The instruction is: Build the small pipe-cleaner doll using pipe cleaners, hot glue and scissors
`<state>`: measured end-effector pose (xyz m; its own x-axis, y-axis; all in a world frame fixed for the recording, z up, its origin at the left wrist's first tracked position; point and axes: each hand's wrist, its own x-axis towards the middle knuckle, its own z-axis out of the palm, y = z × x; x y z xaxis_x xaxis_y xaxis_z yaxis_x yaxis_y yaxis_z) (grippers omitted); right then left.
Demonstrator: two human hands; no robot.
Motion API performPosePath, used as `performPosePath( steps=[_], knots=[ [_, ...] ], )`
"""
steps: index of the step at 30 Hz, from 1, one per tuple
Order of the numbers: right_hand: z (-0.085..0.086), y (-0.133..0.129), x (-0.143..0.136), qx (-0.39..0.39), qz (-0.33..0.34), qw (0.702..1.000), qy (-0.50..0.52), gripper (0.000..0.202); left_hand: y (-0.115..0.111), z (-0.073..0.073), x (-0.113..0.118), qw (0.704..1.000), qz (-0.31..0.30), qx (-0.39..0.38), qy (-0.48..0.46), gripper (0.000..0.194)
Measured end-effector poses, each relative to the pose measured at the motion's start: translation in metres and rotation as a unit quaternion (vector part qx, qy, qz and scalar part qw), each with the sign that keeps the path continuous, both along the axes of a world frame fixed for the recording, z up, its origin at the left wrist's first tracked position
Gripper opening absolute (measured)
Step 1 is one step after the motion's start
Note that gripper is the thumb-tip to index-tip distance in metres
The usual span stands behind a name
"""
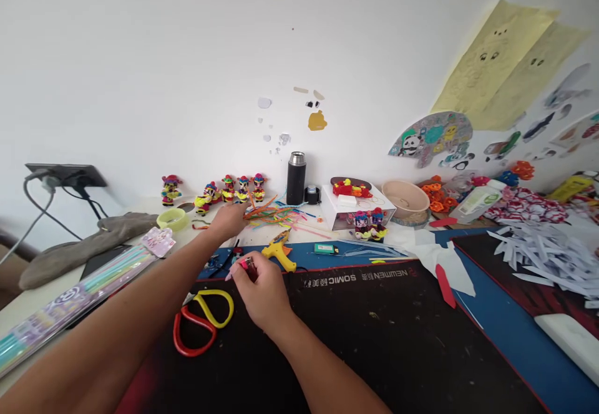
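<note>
Right hand (264, 292): we pinch a small reddish piece (249, 269). Left hand (229, 219): at coloured strips (274, 216) near the flask (296, 180), grip hidden; seemingly selecting; next calls for careful separating.

Light: bright, diffuse, source out of view | Shadows: soft | Glare: small highlights on flask rim (296, 157), plastic package (79, 295) | Distortion: wide-angle stretching toward edges | Focus: tiny details soft

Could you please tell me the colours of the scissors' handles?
The nearer handle is red, the farther handle yellow, as the head view shows.
</note>
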<state>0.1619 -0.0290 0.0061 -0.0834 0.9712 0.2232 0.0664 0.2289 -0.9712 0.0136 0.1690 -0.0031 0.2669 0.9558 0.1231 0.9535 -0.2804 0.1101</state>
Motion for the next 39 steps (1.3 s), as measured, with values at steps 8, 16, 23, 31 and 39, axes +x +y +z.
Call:
performPosePath(
  steps=[8, 16, 23, 31, 39],
  knots=[
    [0.006, -0.005, -0.001, -0.005, 0.002, 0.999, -0.043, 0.013, 0.012, 0.049, -0.019, 0.995, -0.009, 0.098, -0.029, 0.037],
    [0.005, -0.004, 0.002, 0.004, 0.007, 0.999, -0.052, 0.014, -0.011, 0.025, -0.014, 0.996, -0.047, 0.039, -0.07, 0.052],
    [0.002, -0.002, 0.003, 0.018, 0.007, 0.999, -0.044, 0.014, -0.066, 0.01, -0.033, 0.986, -0.058, 0.008, -0.158, 0.061],
    [0.007, 0.004, 0.011, 0.002, -0.005, 1.0, -0.015, 0.016, -0.145, 0.029, -0.033, 0.912, -0.042, -0.147, -0.382, 0.058],
    [0.001, 0.011, 0.018, -0.022, -0.016, 0.999, -0.018, 0.024, -0.17, 0.028, -0.021, 0.802, -0.052, -0.243, -0.544, 0.055]
  ],
)
